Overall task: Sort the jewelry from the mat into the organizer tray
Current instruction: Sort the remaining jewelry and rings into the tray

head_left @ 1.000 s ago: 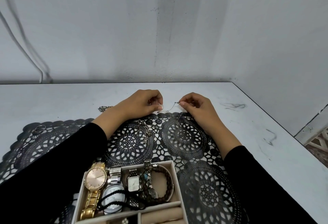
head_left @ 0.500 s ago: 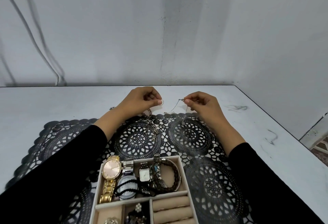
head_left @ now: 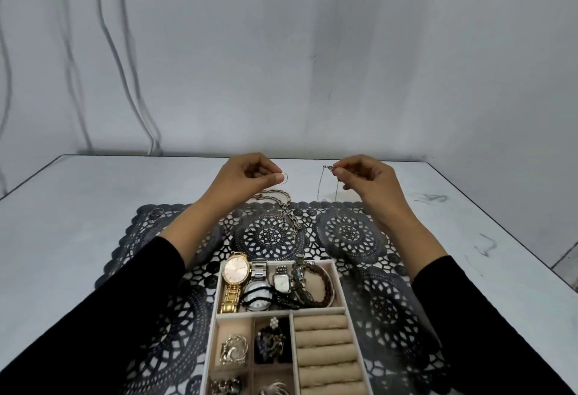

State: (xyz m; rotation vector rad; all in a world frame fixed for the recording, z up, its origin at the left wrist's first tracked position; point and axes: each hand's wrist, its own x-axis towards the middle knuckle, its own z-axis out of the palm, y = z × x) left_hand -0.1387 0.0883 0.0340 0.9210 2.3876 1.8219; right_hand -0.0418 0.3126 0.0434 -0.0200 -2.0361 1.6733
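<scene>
Both hands have lifted clear of the black lace mat [head_left: 348,233] and drawn apart since half a second ago. Hanging from the right hand [head_left: 366,181] is the thin silver chain [head_left: 336,189]: thumb and forefinger pinch its clasp end, and two fine strands drop toward the mat's far edge. At 9 o'clock of it, the left hand [head_left: 250,175] pinches a small wire loop [head_left: 284,177] between thumb and forefinger, other fingers curled; whether loop and chain join cannot be told. The raised hands sit at 11 and 1 o'clock of the organizer tray [head_left: 339,285]. A heavier link necklace [head_left: 285,206] lies on the mat just below the left hand.
</scene>
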